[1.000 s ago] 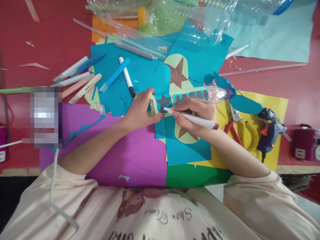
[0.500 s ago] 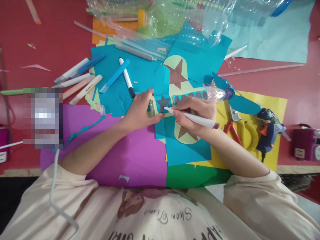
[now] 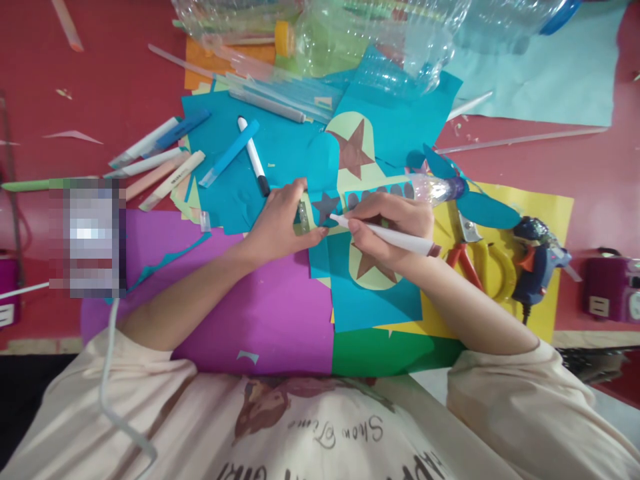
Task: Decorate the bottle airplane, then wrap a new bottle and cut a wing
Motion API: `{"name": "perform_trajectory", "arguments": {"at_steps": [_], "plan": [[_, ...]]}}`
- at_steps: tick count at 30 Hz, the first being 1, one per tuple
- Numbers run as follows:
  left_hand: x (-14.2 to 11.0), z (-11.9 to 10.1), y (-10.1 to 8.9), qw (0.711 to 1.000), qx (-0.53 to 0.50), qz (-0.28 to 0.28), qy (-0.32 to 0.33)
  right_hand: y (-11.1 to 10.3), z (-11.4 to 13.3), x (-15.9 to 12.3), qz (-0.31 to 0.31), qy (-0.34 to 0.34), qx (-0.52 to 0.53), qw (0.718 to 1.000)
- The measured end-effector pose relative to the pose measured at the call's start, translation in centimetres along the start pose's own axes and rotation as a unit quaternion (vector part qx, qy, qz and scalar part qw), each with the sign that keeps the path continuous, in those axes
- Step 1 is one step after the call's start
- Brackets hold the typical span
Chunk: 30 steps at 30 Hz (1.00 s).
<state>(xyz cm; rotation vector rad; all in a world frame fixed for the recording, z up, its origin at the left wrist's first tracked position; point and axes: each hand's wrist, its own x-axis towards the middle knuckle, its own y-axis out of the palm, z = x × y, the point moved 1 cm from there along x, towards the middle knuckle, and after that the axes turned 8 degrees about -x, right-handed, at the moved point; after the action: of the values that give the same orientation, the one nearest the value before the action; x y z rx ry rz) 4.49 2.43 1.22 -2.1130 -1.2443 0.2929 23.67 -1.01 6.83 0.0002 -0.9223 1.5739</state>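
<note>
My right hand (image 3: 393,227) grips a white marker (image 3: 385,235) like a pen, its tip touching a small dark star (image 3: 325,205) drawn on teal paper (image 3: 373,300). My left hand (image 3: 280,220) presses down on the teal paper just left of the star, fingers curled, with a small clear tube (image 3: 303,217) under the fingertips. A pale green circle with a brown star (image 3: 373,267) lies partly under my right hand. A second brown star on a green circle (image 3: 354,148) lies farther away.
Several markers (image 3: 160,163) lie at the left, one black-tipped pen (image 3: 254,157) on teal sheets. Clear plastic bottles (image 3: 325,33) crowd the far edge. Red-handled pliers (image 3: 465,253) and a blue glue gun (image 3: 537,257) rest on yellow paper (image 3: 550,207) at the right. Purple paper (image 3: 250,313) lies near me.
The marker tip has shifted slightly along the small star's lower edge. My left hand has stayed in place.
</note>
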Motion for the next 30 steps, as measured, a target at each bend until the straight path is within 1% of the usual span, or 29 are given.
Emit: {"name": "perform_trajectory", "arguments": {"at_steps": [4, 7, 9, 12, 14, 16, 17, 19, 22, 30], "plan": [[0.04, -0.04, -0.04, 1.000, -0.004, 0.002, 0.003, -0.08, 0.16, 0.17, 0.031, -0.022, -0.006, 0.999], [0.04, 0.01, -0.02, 1.000, -0.001, 0.001, 0.007, -0.07, 0.22, 0.17, 0.005, -0.022, -0.003, 1.000], [0.03, 0.06, 0.01, 1.000, -0.001, 0.003, 0.010, -0.07, 0.25, 0.15, 0.005, -0.015, 0.006, 1.000], [-0.02, 0.23, 0.07, 1.000, -0.009, -0.002, -0.001, -0.30, 0.26, 0.26, 0.025, 0.018, 0.035, 0.999], [-0.08, 0.41, 0.11, 1.000, -0.013, -0.010, -0.011, -0.64, 0.17, 0.43, 0.002, 0.040, 0.041, 0.998], [-0.13, 0.56, 0.17, 1.000, -0.018, -0.016, -0.007, -0.93, 0.03, 0.63, -0.028, 0.041, 0.031, 0.998], [-0.15, 0.60, 0.21, 1.000, -0.020, -0.017, 0.000, -1.00, -0.04, 0.71, -0.030, 0.037, 0.027, 0.999], [-0.14, 0.59, 0.31, 1.000, -0.020, -0.019, 0.011, -0.96, -0.16, 0.79, -0.008, 0.029, 0.031, 0.999], [-0.11, 0.41, 0.41, 1.000, -0.009, -0.025, 0.004, -0.72, -0.21, 0.75, 0.028, 0.028, 0.047, 0.998], [-0.14, 0.19, 0.20, 1.000, 0.005, -0.010, 0.007, -0.66, -0.26, 0.65, 0.035, 0.019, 0.041, 0.998]]}}
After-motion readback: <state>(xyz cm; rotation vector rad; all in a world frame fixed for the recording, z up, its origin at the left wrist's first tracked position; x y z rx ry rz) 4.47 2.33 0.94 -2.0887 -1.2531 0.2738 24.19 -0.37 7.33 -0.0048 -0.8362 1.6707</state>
